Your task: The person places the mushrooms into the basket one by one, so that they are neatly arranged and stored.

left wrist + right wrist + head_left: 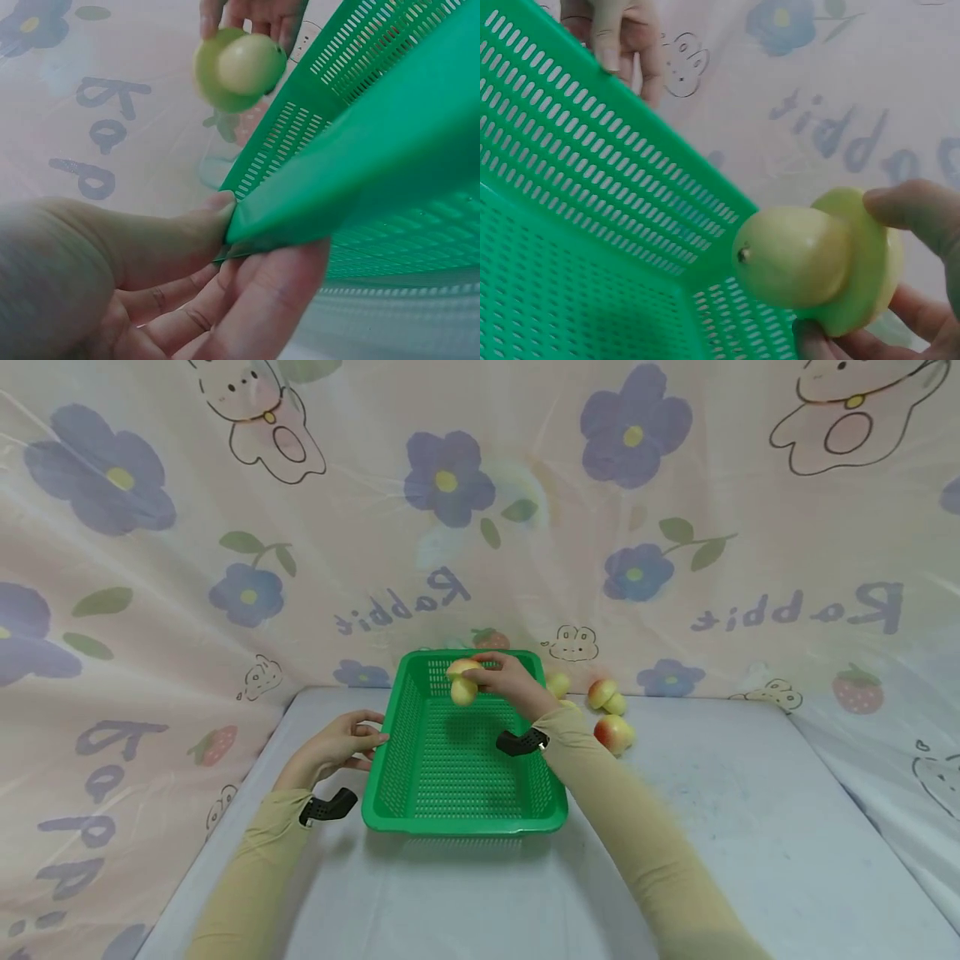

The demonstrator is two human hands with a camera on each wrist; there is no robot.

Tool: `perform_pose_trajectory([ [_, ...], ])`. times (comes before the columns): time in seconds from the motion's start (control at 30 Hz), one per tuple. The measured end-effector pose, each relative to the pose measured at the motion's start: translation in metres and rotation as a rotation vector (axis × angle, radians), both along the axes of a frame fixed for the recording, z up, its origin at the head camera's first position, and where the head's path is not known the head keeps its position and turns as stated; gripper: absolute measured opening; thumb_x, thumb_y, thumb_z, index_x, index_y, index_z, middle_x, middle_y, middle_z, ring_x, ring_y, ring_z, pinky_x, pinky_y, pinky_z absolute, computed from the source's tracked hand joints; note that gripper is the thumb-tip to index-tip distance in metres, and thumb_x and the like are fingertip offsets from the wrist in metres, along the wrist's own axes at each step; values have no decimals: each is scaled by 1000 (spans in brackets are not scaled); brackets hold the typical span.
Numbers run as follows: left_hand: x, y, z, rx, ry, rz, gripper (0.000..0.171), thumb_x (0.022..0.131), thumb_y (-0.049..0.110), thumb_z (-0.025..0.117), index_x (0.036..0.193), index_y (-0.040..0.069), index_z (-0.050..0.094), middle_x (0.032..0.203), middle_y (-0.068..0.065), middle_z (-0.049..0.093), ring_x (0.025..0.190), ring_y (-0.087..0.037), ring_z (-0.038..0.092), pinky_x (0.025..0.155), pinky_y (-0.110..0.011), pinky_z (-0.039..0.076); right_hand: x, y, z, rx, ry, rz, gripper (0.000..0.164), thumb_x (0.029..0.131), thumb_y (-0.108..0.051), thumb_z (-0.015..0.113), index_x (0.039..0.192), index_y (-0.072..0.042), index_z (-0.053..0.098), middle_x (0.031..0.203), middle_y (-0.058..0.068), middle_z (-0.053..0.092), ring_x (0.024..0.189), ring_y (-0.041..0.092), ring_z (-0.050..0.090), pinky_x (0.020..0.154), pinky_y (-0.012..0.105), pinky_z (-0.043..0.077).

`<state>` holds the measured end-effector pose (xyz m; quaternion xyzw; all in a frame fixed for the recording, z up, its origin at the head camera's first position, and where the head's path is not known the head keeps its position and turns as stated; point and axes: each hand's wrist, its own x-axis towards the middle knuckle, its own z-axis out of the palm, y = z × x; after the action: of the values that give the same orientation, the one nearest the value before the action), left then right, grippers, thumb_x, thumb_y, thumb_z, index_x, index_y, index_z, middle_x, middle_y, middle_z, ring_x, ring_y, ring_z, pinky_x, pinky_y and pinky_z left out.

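Observation:
A green plastic basket with slotted walls stands on the table. My left hand pinches its left rim, thumb on the outer edge and fingers curled beneath, as the left wrist view shows. Above the far part of the basket, my right hand holds a mushroom by its cap between thumb and fingers. The mushroom has a yellowish cap and a pale, rounded stem with a small dark spot at its end. In the right wrist view that stem points towards the basket's wall.
Several more mushrooms lie right of the basket: one with a red and yellow cap, a larger reddish one, and others partly hidden behind my right arm. A patterned cloth hangs behind the white table.

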<state>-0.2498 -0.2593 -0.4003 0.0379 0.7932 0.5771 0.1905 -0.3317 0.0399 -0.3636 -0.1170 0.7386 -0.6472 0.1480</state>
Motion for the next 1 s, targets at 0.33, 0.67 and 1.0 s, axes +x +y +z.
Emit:
perform_pose_trajectory([
  [0.33,0,0,-2,8,5,-4,54,96,15,60,141,0,33,100,-12,59,73,-18,57,65,-34,58,-4,-25,-24,-17,-68,21,51,89,-13,69,135,-1,49,129,18,51,94,20,57,87,39,49],
  [0.67,0,1,-2,-16,-5,16,52,96,16,60,139,1,34,100,-12,58,71,-17,59,64,-33,57,-2,-37,-44,0,-88,43,51,89,-11,69,133,3,49,127,21,52,105,29,58,98,48,44],
  [1.0,0,1,-2,-6,1,8,55,97,17,60,141,0,33,100,-11,58,72,-17,57,63,-33,57,6,-54,-63,24,-184,102,50,89,-12,70,131,2,48,125,19,50,108,34,57,89,45,51],
])
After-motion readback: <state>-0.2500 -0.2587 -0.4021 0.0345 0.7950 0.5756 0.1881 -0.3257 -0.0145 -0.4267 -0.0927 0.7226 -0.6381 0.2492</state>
